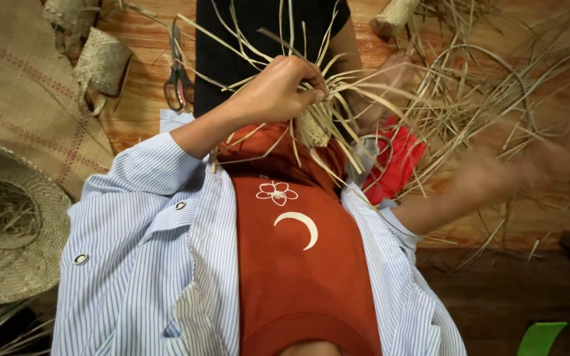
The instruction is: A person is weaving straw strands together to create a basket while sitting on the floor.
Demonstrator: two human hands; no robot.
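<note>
Above the orange shirt (pixel 298 277), the left hand (pixel 278 89) pinches straw strips (pixel 338 92) of a small woven piece (pixel 315 128) just right of its fingertips, while the blurred right hand (pixel 496 175), grip unclear, sits farther right.

Pale tan straw strips (pixel 338 99) fan over a reddish-brown wooden floor (pixel 140 99). The shirt (pixel 140 264) is white with fine blue stripes; the top (pixel 298 283) is rust-orange with a white flower and crescent. The cloth (pixel 400 158) is bright red, the scissors (pixel 178 82) have red-and-black handles, the woven hat (pixel 8 224) is beige, and the mat (pixel 21 86) is tan with faint reddish lines.
</note>
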